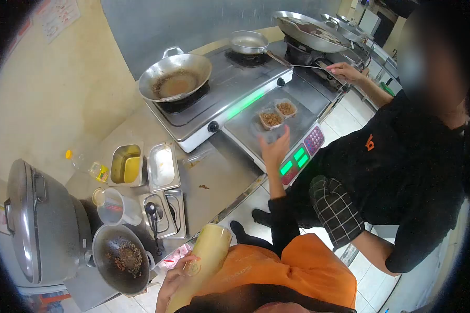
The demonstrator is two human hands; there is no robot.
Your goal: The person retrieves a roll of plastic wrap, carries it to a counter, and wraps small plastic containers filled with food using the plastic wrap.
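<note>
My left hand is wrapped round a tall clear container of pale yellow contents, held against my orange apron. My right hand reaches over the steel plate of a digital scale, fingers apart, just below two small clear tubs of brown crumbly food. The nearer tub is closest to my fingertips; the other tub sits against it, up and to the right. Green digits are lit on the scale's display.
A two-burner stove bears a wok and small pan. A co-worker in black stands at right, one hand on a long utensil, the other in a checked mitt. Steel trays and a dark wok are at left.
</note>
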